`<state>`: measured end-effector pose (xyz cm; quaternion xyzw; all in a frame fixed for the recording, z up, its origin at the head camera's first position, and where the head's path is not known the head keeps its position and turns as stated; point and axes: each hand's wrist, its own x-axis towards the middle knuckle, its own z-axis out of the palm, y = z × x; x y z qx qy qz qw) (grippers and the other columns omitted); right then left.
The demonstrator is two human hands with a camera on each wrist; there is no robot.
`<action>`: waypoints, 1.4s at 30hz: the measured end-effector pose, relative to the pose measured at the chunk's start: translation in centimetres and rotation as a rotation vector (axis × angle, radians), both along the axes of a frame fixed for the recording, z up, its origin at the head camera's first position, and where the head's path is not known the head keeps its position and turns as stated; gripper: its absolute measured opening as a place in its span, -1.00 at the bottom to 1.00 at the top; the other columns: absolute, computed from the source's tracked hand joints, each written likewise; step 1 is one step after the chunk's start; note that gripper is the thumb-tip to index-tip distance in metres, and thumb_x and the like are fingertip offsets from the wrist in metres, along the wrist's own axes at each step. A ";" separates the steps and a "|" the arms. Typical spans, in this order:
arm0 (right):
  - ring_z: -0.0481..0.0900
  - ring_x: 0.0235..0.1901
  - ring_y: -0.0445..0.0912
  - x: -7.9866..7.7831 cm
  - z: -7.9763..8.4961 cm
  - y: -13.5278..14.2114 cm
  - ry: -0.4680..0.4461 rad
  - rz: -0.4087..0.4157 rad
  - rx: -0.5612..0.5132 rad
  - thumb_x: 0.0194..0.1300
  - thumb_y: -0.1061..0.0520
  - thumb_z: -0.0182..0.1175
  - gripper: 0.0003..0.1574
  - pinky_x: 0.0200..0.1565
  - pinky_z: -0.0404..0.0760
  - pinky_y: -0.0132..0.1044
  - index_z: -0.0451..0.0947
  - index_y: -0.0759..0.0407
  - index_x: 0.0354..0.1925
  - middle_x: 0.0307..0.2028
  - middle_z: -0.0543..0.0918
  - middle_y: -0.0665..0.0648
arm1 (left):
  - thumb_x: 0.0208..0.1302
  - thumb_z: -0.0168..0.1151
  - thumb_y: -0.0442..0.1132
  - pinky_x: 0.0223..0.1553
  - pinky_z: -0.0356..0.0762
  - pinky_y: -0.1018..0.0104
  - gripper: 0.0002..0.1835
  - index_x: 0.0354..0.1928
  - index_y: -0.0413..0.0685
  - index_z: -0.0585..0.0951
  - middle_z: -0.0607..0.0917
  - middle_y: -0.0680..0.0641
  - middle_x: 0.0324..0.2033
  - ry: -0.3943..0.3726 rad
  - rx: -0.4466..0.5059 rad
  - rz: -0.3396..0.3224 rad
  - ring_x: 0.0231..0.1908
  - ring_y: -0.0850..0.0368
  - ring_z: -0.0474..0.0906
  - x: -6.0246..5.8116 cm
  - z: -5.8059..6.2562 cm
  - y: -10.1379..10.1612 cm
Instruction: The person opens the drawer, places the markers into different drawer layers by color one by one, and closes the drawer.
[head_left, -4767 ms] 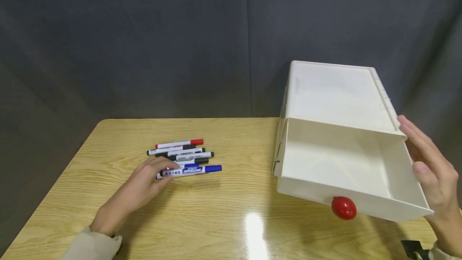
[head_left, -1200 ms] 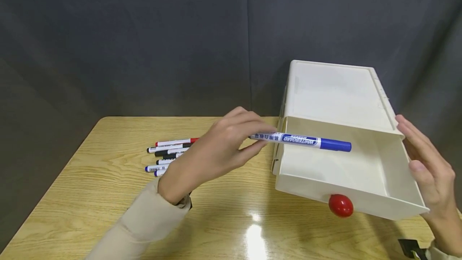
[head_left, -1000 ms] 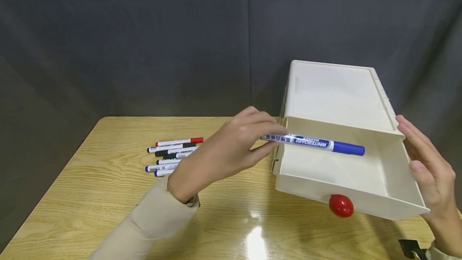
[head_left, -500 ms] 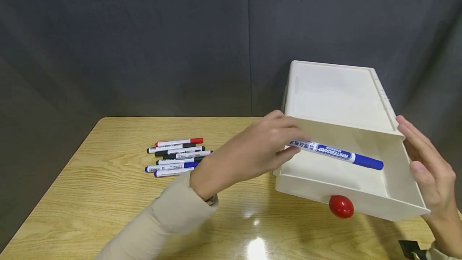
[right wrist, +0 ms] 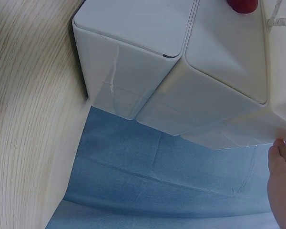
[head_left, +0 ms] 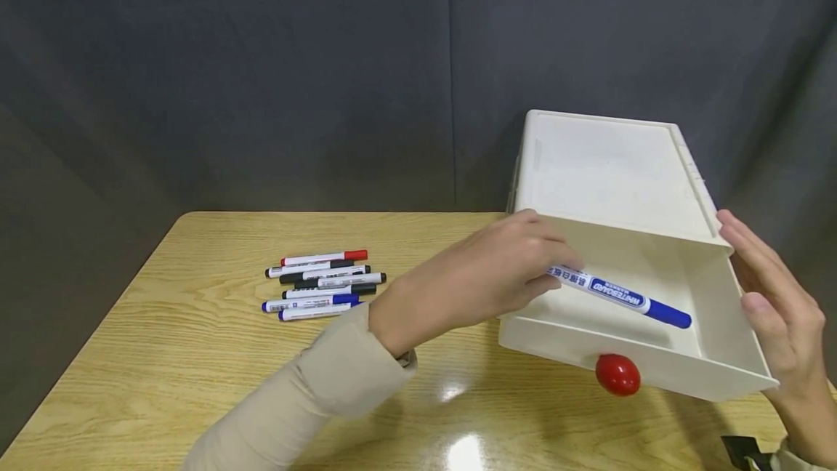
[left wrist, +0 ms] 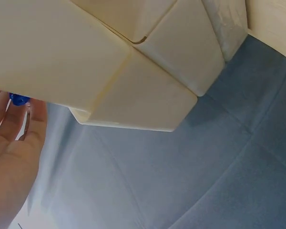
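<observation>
My left hand (head_left: 503, 267) pinches a blue-capped whiteboard marker (head_left: 631, 302) by its rear end. The marker slants down to the right within the open white drawer (head_left: 654, 376); whether its cap touches the drawer floor I cannot tell. In the left wrist view, that hand (left wrist: 14, 160) has a blue marker end (left wrist: 19, 99) between its fingers, partly behind the drawer. My right hand (head_left: 781, 311) rests with extended fingers against the right side of the white drawer unit (head_left: 608, 166). The right wrist view has its fingertips touching the unit's side (right wrist: 281, 121).
Several markers (head_left: 333, 280) with red, black and blue caps lie side by side on the wooden table (head_left: 163, 369), left of the unit. A red knob (head_left: 617, 374) sticks out from the drawer front. A dark cloth (head_left: 327, 78) hangs behind the table.
My left hand has taken the blue-capped marker from the group on the table, carried it right, and lowered and tilted it into the drawer. The right hand has hardly moved.
</observation>
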<state>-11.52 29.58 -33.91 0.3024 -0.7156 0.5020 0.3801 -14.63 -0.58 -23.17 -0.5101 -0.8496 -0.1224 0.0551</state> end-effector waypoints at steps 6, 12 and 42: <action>0.40 0.38 -0.05 -0.1 0.1 -0.1 0.020 -0.001 0.002 0.41 0.27 -0.02 -0.46 0.37 0.34 -0.47 0.36 0.61 0.24 0.36 0.44 0.30 | 0.34 0.29 -0.21 0.30 0.32 0.46 -0.74 0.04 0.05 0.71 0.75 0.15 -0.03 0.013 -0.051 -0.011 0.05 0.29 0.58 -0.1 -0.1 0.7; 0.40 0.38 -0.03 -0.2 0.2 -0.5 0.039 0.100 -0.059 0.38 0.28 0.03 -0.45 0.39 0.33 -0.44 0.35 0.65 0.23 0.35 0.44 0.33 | 0.31 0.31 -0.22 0.08 0.41 0.55 -0.82 -0.07 0.05 0.73 0.76 0.16 -0.17 -0.019 -0.069 -0.048 -0.09 0.30 0.58 -0.2 -0.2 1.1; 0.39 0.38 -0.03 -0.2 0.1 -0.4 0.036 0.143 -0.063 0.40 0.29 0.01 -0.45 0.39 0.32 -0.45 0.33 0.66 0.24 0.36 0.42 0.34 | 0.39 0.24 -0.26 0.11 0.46 0.64 -0.70 0.13 -0.01 0.66 0.72 0.10 0.06 -0.165 -0.031 -0.008 0.05 0.31 0.61 -0.5 -1.1 1.2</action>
